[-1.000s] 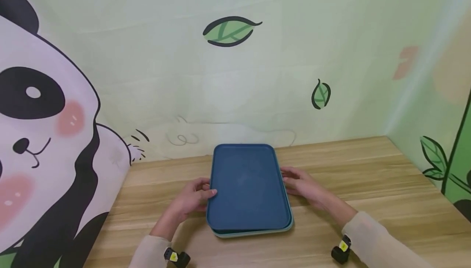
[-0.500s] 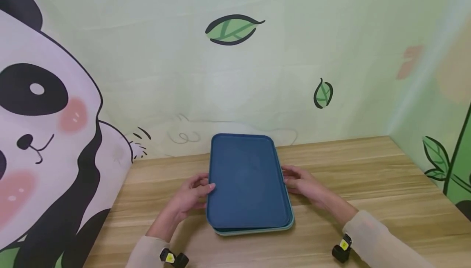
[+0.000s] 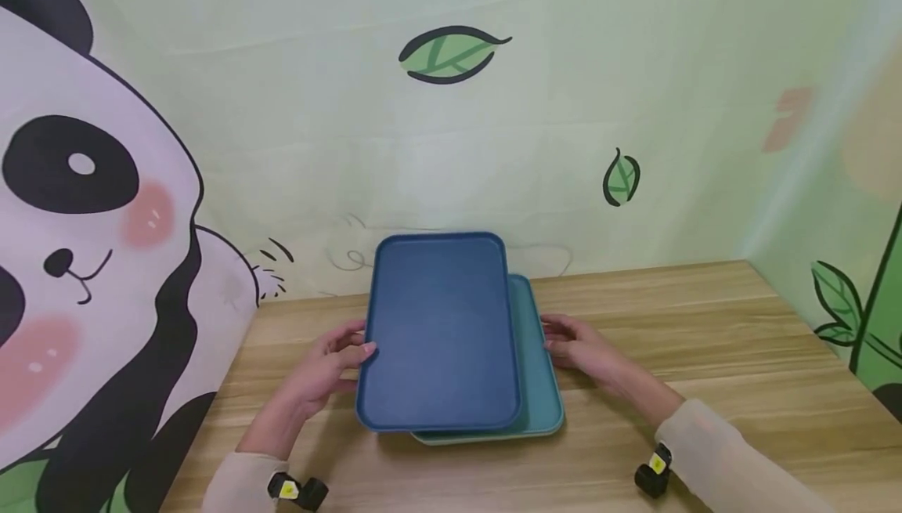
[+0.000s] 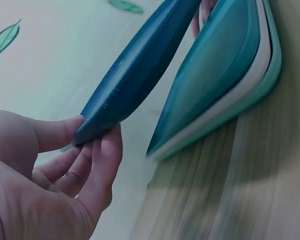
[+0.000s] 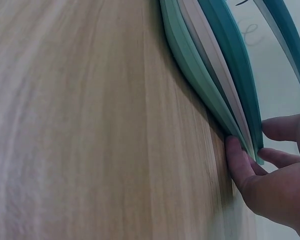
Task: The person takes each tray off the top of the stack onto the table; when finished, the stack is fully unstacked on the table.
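My left hand (image 3: 320, 368) pinches the left edge of a dark blue rectangular tray (image 3: 440, 333), thumb on top and fingers beneath. In the left wrist view the blue tray (image 4: 130, 75) is raised and tilted, apart from the trays below. Under it, a teal tray (image 3: 537, 364) shows along its right side. Below that tray, a whitish one (image 5: 207, 40) and a light green one (image 5: 182, 55) are stacked on the table. At the stack's right edge, my right hand (image 3: 581, 352) holds the rims, its thumb at the teal tray and fingers low by the light green one.
The stack stands on a wood-grain table (image 3: 676, 325). Behind it rises a pale green wall sheet (image 3: 317, 106) printed with leaves and a large panda (image 3: 92, 262) at the left. A small black camera is strapped to each wrist.
My left hand has lifted the dark blue tray off the stack and shifted it left, uncovering part of the teal tray. The right hand has stayed at the stack's right edge.
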### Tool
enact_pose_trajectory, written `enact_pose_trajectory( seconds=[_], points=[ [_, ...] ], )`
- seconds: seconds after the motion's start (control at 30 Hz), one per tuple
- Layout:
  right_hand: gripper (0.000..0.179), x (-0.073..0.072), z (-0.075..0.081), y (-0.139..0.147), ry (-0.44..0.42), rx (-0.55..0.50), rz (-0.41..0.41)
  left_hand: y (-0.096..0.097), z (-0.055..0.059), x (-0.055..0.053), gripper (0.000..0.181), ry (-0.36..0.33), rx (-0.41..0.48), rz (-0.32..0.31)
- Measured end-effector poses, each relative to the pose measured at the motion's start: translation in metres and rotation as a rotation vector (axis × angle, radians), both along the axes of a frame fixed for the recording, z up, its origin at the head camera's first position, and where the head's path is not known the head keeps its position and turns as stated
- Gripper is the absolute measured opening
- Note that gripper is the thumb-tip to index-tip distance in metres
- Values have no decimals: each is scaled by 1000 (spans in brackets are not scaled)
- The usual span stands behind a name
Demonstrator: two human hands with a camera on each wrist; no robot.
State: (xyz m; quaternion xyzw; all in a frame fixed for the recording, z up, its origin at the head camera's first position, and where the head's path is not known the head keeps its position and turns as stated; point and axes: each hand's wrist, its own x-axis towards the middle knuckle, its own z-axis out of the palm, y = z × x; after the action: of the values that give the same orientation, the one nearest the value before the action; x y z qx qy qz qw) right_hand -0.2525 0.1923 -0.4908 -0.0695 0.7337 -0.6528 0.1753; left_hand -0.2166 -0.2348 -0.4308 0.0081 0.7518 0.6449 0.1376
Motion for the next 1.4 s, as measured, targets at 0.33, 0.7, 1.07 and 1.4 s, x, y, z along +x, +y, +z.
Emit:
enact_pose_trajectory(
  seconds=[0.33,0.7,1.07,1.4],
  points=[
    [60,-1,0,4,-4,21,-12,-69,-2,0,61,-26,-116,77],
    [59,-2,-4,3,-4,13,-7,-128,-16,3,65,-94,-256,132],
    [59,0,2,1,-8,17,-1,-150,-34,3,65,-139,-281,163],
    [59,0,0,2,-5,16,0,-155,-43,1,65,-173,-443,179]
  ],
)
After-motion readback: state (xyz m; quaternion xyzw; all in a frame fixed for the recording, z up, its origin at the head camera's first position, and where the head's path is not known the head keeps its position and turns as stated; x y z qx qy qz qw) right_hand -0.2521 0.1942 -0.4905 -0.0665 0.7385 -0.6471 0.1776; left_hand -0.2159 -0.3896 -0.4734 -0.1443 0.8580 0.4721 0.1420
